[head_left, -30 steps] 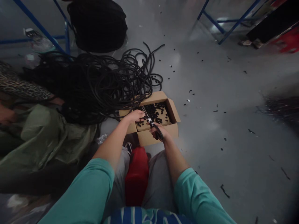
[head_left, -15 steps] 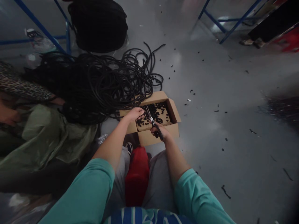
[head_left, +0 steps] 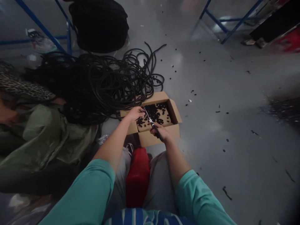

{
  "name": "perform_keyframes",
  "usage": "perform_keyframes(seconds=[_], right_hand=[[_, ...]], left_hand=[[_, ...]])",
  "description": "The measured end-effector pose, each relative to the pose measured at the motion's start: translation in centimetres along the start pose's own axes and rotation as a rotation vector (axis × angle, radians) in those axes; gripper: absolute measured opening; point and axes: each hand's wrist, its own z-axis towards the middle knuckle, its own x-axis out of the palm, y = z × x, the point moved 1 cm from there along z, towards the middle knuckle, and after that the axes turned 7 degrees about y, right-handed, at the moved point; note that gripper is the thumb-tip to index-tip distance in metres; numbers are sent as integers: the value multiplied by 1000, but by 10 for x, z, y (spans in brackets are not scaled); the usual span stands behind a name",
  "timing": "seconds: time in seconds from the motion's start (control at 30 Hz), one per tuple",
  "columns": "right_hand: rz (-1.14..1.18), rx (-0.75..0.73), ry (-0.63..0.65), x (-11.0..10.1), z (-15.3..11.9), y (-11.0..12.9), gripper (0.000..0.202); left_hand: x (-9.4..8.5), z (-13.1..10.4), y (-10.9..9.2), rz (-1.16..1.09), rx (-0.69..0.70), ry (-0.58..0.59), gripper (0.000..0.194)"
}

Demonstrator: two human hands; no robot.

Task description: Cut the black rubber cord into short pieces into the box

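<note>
Over a cardboard box [head_left: 159, 135], my right hand [head_left: 161, 132] grips black-handled scissors [head_left: 153, 126], their blades closed together and pointing up and left. The blade tips lie close beside the fingertips of my left hand [head_left: 136, 113]. That hand is closed in a pinch on what looks like the end of a black cord, mostly hidden by the fingers. Many short black pieces [head_left: 153, 110] lie scattered in the box. A tangled heap of black cord [head_left: 110, 78] spreads behind and left of it, with strands reaching the box's edge.
A large black bundle [head_left: 99, 26] stands at the back, near a blue metal frame [head_left: 69, 37]. Green cloth [head_left: 51, 134] and another person's patterned sleeve [head_left: 25, 86] are on the left. Black scraps [head_left: 227, 193] dot the grey floor. Between my legs is something red [head_left: 137, 178].
The scissor blades have gone from parted to closed, and their tips have swung left towards my left fingertips. My left hand has hardly moved.
</note>
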Motion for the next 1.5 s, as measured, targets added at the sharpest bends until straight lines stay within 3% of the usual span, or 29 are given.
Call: perform_keyframes(seconds=[0.27,0.43,0.57,1.1,1.37,1.5], right_hand=[[64,30,-15,4,0,3,49],[135,28,-22,3,2,2,47],[162,42,-19,4,1,3,46],[67,25,-41,4,1,-3,48],[37,-39,9,1,5,2,50],[48,-42,7,1,6,2,48]], left_hand=[[5,-3,-3,37,9,46,9],[4,-2,-1,219,74,-8,16],[4,0,1,211,104,9,15],[0,-2,-6,503,134,-5,8],[3,-2,-4,298,37,153,9],[2,-1,-2,187,-5,173,11]])
